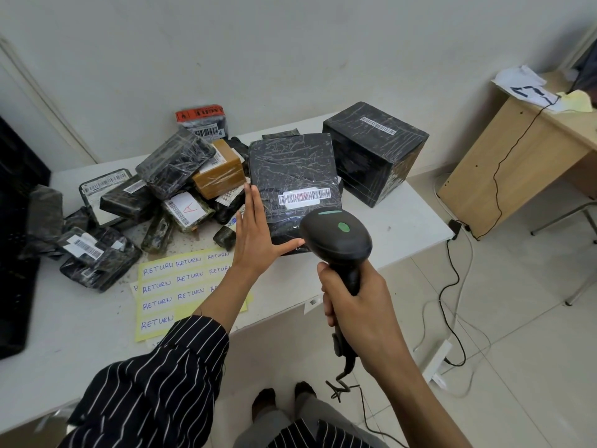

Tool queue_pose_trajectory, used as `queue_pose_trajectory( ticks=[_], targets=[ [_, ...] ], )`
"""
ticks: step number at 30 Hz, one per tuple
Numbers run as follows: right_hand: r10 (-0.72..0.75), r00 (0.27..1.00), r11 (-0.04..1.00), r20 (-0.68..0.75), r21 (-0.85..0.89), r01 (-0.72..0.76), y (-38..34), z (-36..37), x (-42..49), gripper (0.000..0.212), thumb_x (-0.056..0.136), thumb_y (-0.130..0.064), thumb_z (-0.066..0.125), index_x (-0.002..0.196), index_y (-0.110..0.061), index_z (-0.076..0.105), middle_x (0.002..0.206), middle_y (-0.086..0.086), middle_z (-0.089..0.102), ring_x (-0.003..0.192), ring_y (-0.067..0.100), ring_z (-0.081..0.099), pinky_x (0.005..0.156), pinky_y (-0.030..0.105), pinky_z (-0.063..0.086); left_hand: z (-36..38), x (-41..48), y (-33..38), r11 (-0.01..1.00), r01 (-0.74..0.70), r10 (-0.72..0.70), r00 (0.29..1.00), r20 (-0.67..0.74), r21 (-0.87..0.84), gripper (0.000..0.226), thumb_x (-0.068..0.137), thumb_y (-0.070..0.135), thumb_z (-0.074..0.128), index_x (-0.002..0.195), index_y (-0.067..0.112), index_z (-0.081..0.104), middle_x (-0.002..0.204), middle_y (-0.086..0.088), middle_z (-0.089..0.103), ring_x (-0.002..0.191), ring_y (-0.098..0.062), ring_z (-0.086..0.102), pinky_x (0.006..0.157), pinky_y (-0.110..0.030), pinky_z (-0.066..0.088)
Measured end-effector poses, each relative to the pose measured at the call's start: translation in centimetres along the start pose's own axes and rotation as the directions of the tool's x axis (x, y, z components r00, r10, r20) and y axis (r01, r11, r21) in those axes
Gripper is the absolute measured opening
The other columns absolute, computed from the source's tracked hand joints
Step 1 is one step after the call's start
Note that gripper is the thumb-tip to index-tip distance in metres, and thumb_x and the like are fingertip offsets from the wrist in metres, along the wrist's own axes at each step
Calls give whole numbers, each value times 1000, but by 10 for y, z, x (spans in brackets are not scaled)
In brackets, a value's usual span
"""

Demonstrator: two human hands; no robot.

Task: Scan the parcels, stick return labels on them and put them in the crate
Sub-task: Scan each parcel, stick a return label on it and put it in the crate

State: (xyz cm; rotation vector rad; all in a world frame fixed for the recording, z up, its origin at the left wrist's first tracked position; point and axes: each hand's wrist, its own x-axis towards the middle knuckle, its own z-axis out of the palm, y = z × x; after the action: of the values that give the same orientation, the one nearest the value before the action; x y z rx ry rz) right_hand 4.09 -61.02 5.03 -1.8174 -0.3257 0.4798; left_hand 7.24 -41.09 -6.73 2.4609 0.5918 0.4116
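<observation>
Scanning step, judging by the aim. Left hand point(255, 234) flat, fingers straight, pressed against the left edge of the black wrapped parcel point(290, 169), thumb spread along its near edge: propping, not gripping. Parcel seemingly tilted up on the white table point(403, 227), just in front of the cube-shaped box point(374, 153), with its barcode label point(304, 197) facing the scanner point(336, 237). Right hand point(358, 312) curled tight round the scanner handle, head pointed at that label from just beside the parcel's near edge. Prop the parcel steady and tip it slightly to kill glare off the shiny wrap. Hold the scanner square to the bars, covering the whole strip end to end. Mind the cable point(352, 376) trailing below the wrist. Hold the left thumb clear of the label. For the sticker afterwards, reach for the RETURN sheet point(171, 286) lying under the left forearm. Crate probably the dark shape point(16, 253) at the left edge, though not plainly shown.
</observation>
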Motion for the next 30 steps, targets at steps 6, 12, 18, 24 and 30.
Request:
queue_pose_trajectory(
  ticks=[6,12,18,24,30],
  targets=[
    [3,1000,1000,0,-7,-3,0,0,0,16,83,-34,56,78,-20,52,70,18,58,60,21,50,59,37,48,1,1,-1,1000,4,-4,1000,0,15,130,55,82,41,144,11,-22,156,-6,-21,146,-20,-10,117,-49,2],
    [9,1000,1000,10,-9,-9,0,0,0,15,81,-36,54,79,-21,52,69,15,57,60,20,50,59,37,48,2,1,-2,1000,-1,1,1000,2,25,131,54,84,40,143,11,-24,156,-6,-22,146,-19,-10,117,-48,1],
    [16,1000,1000,9,-20,-16,0,-2,0,16,82,-36,54,79,-20,52,69,14,57,60,20,50,61,39,49,1,1,-2,1000,-1,1,1000,-1,23,130,54,83,41,144,12,-22,156,-7,-20,145,-19,-10,118,-48,1],
    [18,1000,1000,13,-18,-18,0,0,2,17,80,-37,53,78,-20,52,67,11,56,60,19,50,61,39,50,2,2,-2,1000,1,-1,1000,1,26,130,55,83,41,142,12,-25,156,-6,-21,145,-18,-12,118,-47,2],
    [23,1000,1000,1,-6,-23,0,0,3,16,84,-33,55,77,-19,51,69,16,56,60,20,50,61,39,48,2,2,-2,999,5,-5,1000,8,33,130,55,83,42,144,12,-23,156,-6,-20,146,-19,-10,118,-49,4]
  ],
)
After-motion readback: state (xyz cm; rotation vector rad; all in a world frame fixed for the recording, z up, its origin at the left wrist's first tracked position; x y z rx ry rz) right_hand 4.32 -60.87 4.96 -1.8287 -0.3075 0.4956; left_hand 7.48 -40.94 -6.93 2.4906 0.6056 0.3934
